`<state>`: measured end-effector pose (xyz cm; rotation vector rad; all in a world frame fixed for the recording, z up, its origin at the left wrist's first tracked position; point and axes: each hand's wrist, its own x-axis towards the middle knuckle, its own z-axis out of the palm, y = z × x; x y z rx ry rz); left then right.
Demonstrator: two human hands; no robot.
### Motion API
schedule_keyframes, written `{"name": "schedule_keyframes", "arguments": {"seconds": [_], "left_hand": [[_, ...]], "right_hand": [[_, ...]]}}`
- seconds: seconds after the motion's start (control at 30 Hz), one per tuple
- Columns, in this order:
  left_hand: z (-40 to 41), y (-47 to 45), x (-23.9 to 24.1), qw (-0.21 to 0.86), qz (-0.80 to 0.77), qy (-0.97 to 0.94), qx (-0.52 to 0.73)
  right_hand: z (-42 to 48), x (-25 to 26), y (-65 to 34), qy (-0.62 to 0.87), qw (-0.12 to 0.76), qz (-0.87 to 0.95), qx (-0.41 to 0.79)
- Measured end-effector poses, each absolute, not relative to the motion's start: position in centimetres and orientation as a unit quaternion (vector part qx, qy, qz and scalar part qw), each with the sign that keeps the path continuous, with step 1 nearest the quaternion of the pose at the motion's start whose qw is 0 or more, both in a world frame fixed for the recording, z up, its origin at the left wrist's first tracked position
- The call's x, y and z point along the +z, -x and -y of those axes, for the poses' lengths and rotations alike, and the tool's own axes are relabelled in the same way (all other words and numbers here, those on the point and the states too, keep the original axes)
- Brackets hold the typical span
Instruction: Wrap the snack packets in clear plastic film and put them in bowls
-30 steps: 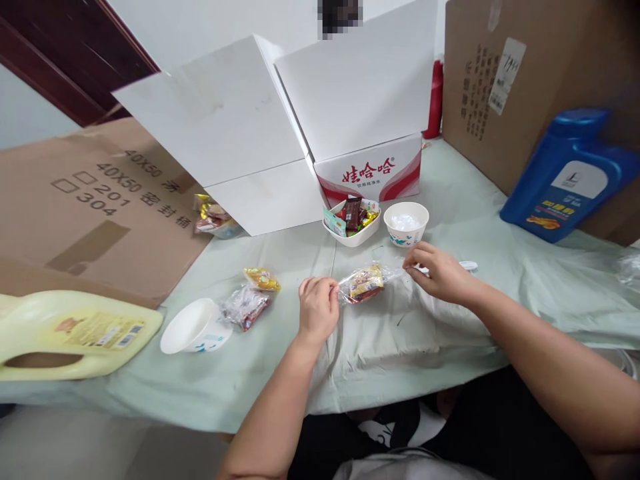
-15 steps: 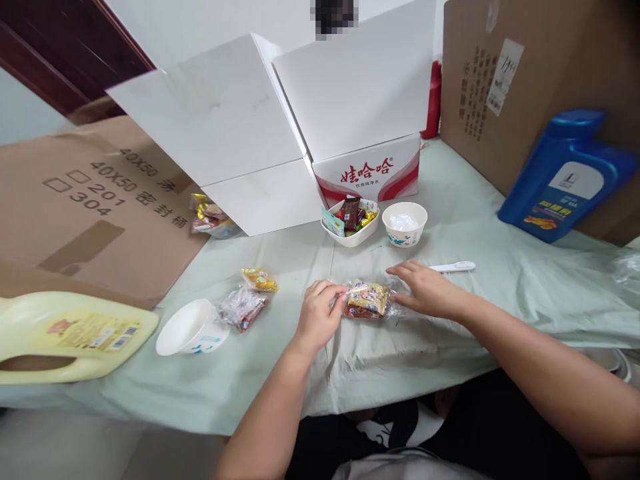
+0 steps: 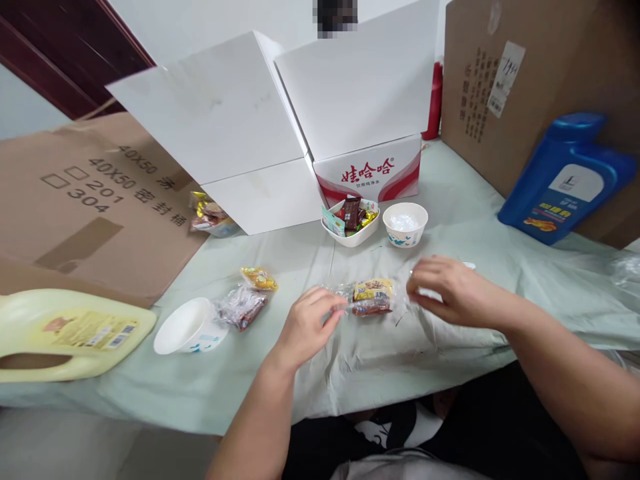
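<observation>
A clear bag of snacks (image 3: 373,297) with a yellow and red packet inside lies on the pale green cloth (image 3: 280,373) in front of me. My left hand (image 3: 303,327) pinches its left end with thumb and fingertips. My right hand (image 3: 450,293) is curled at the bag's clear right end and seems to grip it. Behind the bag stand a square white dish (image 3: 356,241) full of wrapped sweets and a round white bowl (image 3: 406,235) with something white in it. A white pen-like stick (image 3: 470,265) is mostly hidden behind my right hand.
To the left lie an empty white bowl (image 3: 187,327), two small snack packets (image 3: 243,305), and a yellow jug (image 3: 65,333) on its side. An open white carton (image 3: 370,170) stands behind. A blue jug (image 3: 565,180) leans on a cardboard box (image 3: 500,80) at right. Flat cardboard (image 3: 100,200) lies far left.
The bag went from being held up between both hands to lying on the cloth. My left hand slid back and down; my right hand moved right and curled at the bag's end.
</observation>
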<state>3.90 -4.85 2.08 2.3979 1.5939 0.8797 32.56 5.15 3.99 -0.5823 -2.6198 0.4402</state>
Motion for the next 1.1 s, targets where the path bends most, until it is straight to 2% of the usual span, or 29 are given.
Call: {"name": "schedule_keyframes", "arguments": {"seconds": [0.1, 0.17, 0.27, 0.43, 0.47, 0.53, 0.6, 0.67, 1.0, 1.1], "left_hand": [[6.9, -3.8, 3.6, 0.244, -0.46, -0.849, 0.091], [7.6, -4.2, 3.8, 0.289, -0.455, -0.842, 0.026], [7.4, -5.4, 2.9, 0.242, -0.489, -0.835, 0.072], [5.1, -7.1, -0.3, 0.089, -0.495, -0.827, 0.25], [4.7, -7.1, -1.0, 0.058, -0.499, -0.825, 0.26], [4.1, -7.0, -2.1, 0.018, -0.516, -0.823, 0.237], [3.7, -6.9, -2.9, 0.01, -0.539, -0.822, 0.183], [3.5, -6.9, -3.3, 0.009, -0.557, -0.818, 0.142], [3.2, -7.2, -3.2, -0.075, -0.537, -0.817, 0.197], [3.3, -7.1, -3.3, -0.087, -0.526, -0.821, 0.202]], "right_hand": [[-3.6, 5.3, -33.3, 0.202, -0.031, 0.951, 0.232], [-2.9, 5.4, -33.0, 0.247, -0.083, 0.941, 0.216], [-2.2, 5.1, -31.6, 0.235, -0.044, 0.951, 0.194], [-1.5, 3.8, -29.4, 0.143, 0.107, 0.964, 0.196], [-1.4, 3.4, -29.1, 0.154, 0.101, 0.966, 0.183], [-1.3, 2.3, -28.8, 0.206, 0.033, 0.968, 0.138], [-1.4, 1.5, -28.7, 0.271, -0.043, 0.958, 0.085], [-1.7, 1.1, -28.7, 0.335, -0.074, 0.938, 0.052], [-5.0, 1.4, -29.5, 0.547, -0.06, 0.834, 0.052], [-5.6, 2.1, -30.0, 0.581, -0.013, 0.813, 0.033]]}}
